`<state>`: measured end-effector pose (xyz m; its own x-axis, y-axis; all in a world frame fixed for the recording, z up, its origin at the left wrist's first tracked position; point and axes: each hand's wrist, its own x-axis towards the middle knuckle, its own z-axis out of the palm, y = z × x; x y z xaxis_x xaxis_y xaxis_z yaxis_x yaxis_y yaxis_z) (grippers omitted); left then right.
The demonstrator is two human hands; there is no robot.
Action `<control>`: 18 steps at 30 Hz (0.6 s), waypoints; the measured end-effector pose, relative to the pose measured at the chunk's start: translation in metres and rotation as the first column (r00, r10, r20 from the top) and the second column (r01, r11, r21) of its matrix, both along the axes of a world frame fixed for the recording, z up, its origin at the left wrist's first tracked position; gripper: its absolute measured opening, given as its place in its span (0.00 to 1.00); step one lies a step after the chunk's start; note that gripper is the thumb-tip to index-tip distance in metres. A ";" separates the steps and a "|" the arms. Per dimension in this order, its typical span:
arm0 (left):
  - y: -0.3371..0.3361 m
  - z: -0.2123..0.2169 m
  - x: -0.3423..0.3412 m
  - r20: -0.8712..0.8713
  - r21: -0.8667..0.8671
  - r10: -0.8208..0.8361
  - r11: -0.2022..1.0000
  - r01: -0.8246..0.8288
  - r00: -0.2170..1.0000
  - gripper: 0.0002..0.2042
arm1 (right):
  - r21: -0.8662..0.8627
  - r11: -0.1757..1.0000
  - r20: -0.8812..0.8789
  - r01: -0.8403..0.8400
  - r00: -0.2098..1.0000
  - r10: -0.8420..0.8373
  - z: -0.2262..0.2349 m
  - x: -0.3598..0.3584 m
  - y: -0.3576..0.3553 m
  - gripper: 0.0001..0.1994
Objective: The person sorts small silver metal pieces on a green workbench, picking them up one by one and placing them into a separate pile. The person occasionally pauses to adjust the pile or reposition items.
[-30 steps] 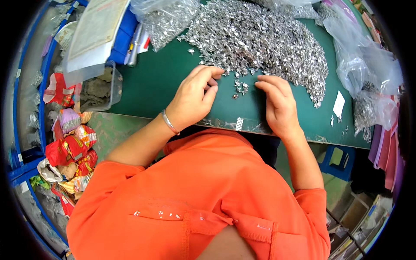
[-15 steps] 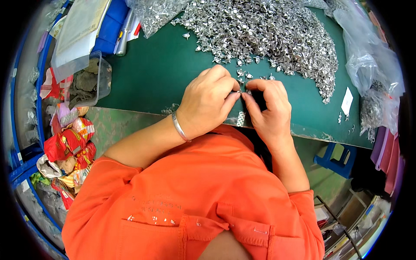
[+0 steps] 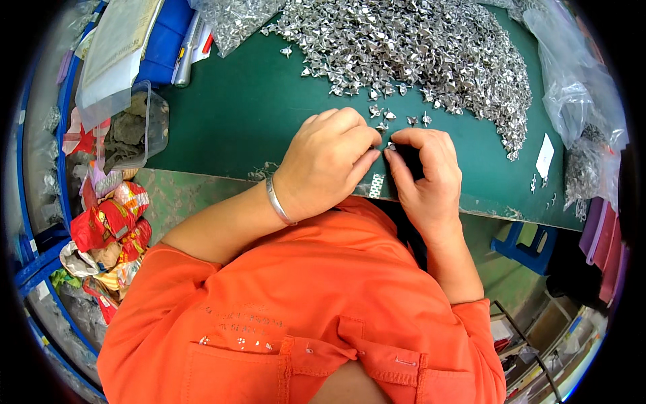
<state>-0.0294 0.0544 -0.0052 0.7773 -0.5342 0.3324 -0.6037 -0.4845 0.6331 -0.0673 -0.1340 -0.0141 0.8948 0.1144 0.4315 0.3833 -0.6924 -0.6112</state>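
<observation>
My right hand (image 3: 431, 176) pinches a small silver metal piece (image 3: 391, 147) between thumb and forefinger. Beside it, my left hand (image 3: 332, 160) is closed, thumb against bent fingers; whatever its fingertips hold, if anything, is too small to make out. Just beyond the hands, several loose metal pieces (image 3: 382, 126) lie on the green tabletop (image 3: 222, 128). Behind them spreads a large heap of similar silver pieces (image 3: 410, 50). A short patterned metal strip (image 3: 376, 185) rests at the near table edge, between my wrists.
To the left stand a clear plastic tub (image 3: 157, 124) with grey lumps, a blue bin (image 3: 165, 47) and a silver-handled tool (image 3: 185, 64). Plastic bags (image 3: 582, 101) and a white tag (image 3: 545, 157) lie at the right. A blue stool (image 3: 525, 249) is below the table.
My hands have drawn slightly apart; the fingertips that met over a small piece are now separated. The right hand moved a little to the right, a metal piece in its pinch.
</observation>
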 end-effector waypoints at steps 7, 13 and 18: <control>0.015 0.001 -0.003 -0.041 -0.113 -0.054 0.992 0.049 0.998 0.08 | 0.120 0.992 -0.062 0.027 0.998 -0.020 0.006 -0.005 -0.004 0.10; 0.021 0.001 -0.005 -0.086 -0.114 0.067 0.991 -0.077 0.994 0.08 | 0.177 0.981 -0.105 0.073 0.993 -0.055 0.006 -0.006 -0.009 0.09; 0.009 0.005 -0.008 -0.011 0.036 0.075 0.997 -0.074 0.997 0.09 | 0.021 1.000 -0.047 0.003 0.999 -0.002 0.004 -0.005 -0.004 0.14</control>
